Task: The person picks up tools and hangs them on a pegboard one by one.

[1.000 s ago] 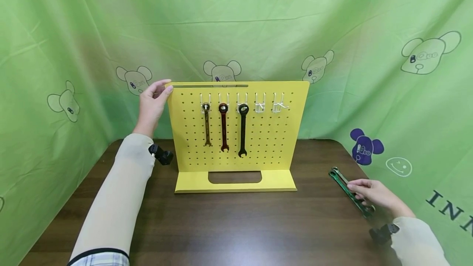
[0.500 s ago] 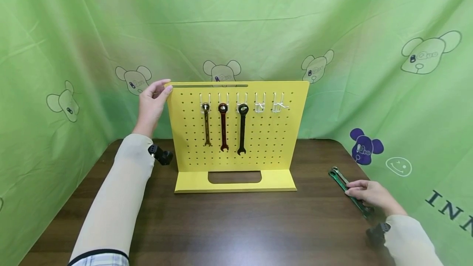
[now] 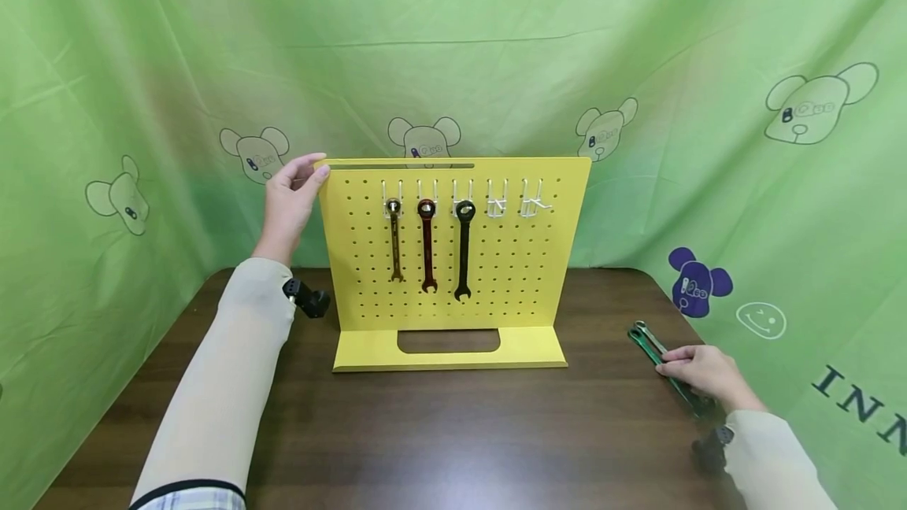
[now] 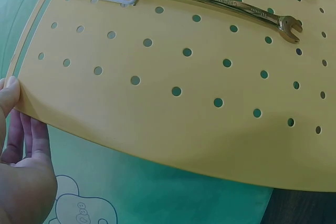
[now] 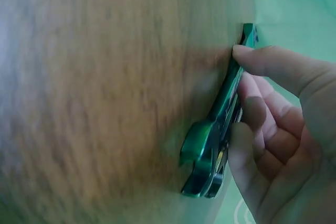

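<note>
At the upper left corner of the yellow pegboard (image 3: 439, 258), my left hand (image 3: 289, 199) pinches the edge between thumb and fingers. Three wrenches hang from white hooks: a small brassy one (image 3: 396, 246), a dark red one (image 3: 428, 250) and a black one (image 3: 464, 250). At the table's right side, my right hand (image 3: 705, 375) has its thumb and fingers on a green wrench (image 3: 643, 343). A silvery wrench (image 3: 653, 338) lies right beside the green one. The right wrist view shows the thumb against the green wrench (image 5: 226, 95), with the fingers curled at its other side.
Two white hooks (image 3: 497, 201) (image 3: 532, 199) on the board's right hold no wrench. The board's base stands on the dark wooden table (image 3: 453, 431). A green printed curtain (image 3: 496, 85) hangs behind and at both sides.
My right hand has shifted slightly left along the wrenches, its thumb now over the green one. The black wrench, tilted slightly before, hangs a little differently. My left hand keeps its place on the corner.
</note>
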The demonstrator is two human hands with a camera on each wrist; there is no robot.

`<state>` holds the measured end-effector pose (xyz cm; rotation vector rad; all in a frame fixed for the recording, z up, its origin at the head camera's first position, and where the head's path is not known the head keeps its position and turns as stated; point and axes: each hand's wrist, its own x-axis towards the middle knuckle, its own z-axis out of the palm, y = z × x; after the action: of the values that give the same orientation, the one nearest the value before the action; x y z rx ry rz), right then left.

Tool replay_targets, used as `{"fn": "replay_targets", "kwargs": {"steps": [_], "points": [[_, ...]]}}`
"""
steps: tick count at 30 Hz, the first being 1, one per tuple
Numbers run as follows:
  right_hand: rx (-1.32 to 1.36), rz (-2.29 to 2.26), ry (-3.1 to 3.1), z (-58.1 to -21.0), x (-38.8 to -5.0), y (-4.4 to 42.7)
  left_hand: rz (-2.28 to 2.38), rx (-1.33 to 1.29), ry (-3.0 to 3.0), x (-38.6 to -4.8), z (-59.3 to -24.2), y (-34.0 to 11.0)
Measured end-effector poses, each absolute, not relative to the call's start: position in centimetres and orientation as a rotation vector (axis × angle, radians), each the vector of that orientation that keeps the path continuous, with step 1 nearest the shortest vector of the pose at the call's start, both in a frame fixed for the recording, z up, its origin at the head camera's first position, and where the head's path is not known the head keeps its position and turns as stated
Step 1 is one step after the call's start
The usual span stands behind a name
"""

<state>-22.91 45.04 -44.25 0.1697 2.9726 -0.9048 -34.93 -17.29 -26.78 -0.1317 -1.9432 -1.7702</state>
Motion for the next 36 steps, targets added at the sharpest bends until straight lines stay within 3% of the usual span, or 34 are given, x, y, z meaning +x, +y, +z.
{"fn": "replay_targets", "kwargs": {"steps": [36], "points": [[0.167,-1.007,2.875,-43.99,-22.53,44.12,-1.778,-0.134,-1.949,-34.89,-26.68,-17.34]]}}
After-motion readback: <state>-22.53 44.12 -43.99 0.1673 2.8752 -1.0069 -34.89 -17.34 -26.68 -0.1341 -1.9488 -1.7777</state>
